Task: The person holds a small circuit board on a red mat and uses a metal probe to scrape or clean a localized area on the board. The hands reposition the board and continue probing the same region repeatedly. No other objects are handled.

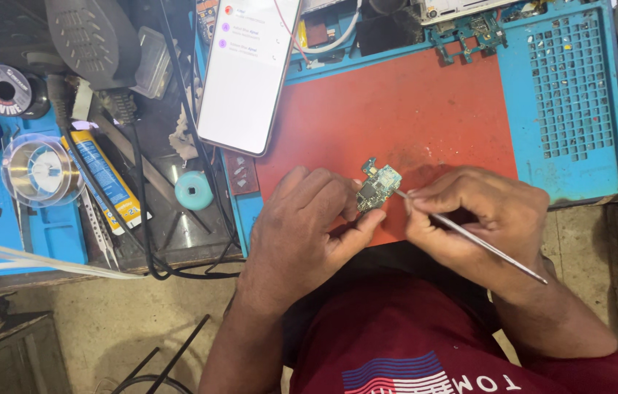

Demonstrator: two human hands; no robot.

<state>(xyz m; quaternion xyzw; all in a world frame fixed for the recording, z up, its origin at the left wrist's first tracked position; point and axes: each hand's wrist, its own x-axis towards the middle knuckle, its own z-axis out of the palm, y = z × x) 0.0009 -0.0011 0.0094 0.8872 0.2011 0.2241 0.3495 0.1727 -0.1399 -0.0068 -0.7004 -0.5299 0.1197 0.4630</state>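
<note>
Cluttered worktop (pixel 177 241), blue trays at both sides, a red mat (pixel 411 109) across the centre of the frame. At the mat's lower edge, just below centre, my left hand (pixel 301 226) pinches a small green circuit board (pixel 377 186) between thumb and fingers, tilted, raised off the mat. My right hand (pixel 480 219) grips a thin metal probe (pixel 469 237), pen-fashion; its tip touches the board's right edge. A lit phone (pixel 247 69) lies at upper centre, overlapping the mat's left end. Solder spools (pixel 39 168) sit at the left, a glue tube (pixel 108 179) beside them, a teal cap (pixel 193 190) near the phone's lower end.
</note>
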